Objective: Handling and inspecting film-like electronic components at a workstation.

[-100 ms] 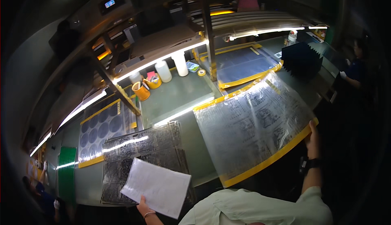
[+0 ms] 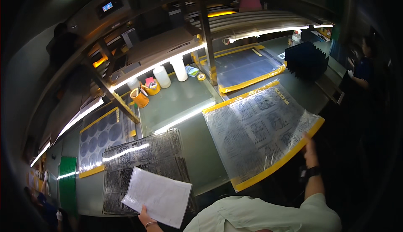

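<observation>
My left hand (image 2: 146, 218) is closed on the lower left edge of a white paper sheet (image 2: 161, 196), tilted over a stack of dark circuit-patterned sheets (image 2: 145, 158). To the right, a large clear film (image 2: 256, 133) printed with circuit patterns and bordered with yellow tape lies over the table's front edge. My right hand (image 2: 310, 152) is at its near yellow edge, fingertips overlapping the tape; the fingers are somewhat blurred but look closed on the film. The film's right corner sticks out past that hand.
A green ribbed stack (image 2: 68, 186) and a film with dark circles (image 2: 100, 139) are at left. Orange tubs (image 2: 139, 98), white bottles (image 2: 161, 77) and a tape roll (image 2: 201, 77) stand behind. At right are a black ridged rack (image 2: 308, 62) and another person (image 2: 363, 70).
The film has come down flatter, and its printed pattern shows more clearly. My right hand has moved left along its taped edge, away from the corner. My left hand keeps the paper.
</observation>
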A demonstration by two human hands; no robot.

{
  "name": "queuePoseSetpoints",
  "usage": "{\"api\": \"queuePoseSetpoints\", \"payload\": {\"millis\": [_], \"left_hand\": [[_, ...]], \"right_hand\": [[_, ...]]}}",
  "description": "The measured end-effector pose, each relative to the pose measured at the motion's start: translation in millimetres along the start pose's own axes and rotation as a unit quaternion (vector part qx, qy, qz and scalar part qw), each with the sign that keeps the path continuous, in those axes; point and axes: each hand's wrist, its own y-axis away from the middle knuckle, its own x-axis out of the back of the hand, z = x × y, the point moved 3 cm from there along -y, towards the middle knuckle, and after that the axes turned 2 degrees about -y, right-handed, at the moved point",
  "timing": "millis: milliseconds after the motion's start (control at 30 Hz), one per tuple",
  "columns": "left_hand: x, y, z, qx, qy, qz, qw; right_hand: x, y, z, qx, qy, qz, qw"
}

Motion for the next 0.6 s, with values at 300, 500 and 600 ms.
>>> {"api": "queuePoseSetpoints", "payload": {"millis": [300,500,600], "left_hand": [[58,-62,-26,0.021,-0.017,-0.005,1.000],[36,-32,-14,0.021,-0.067,0.019,0.997],[20,-2,7,-0.006,-0.145,0.044,0.988]], "right_hand": [[-72,30,-60,0.130,0.045,0.059,0.989],[-101,2,-136,0.114,-0.117,0.005,0.987],[-97,-42,-132,0.101,-0.123,-0.010,0.987]]}}
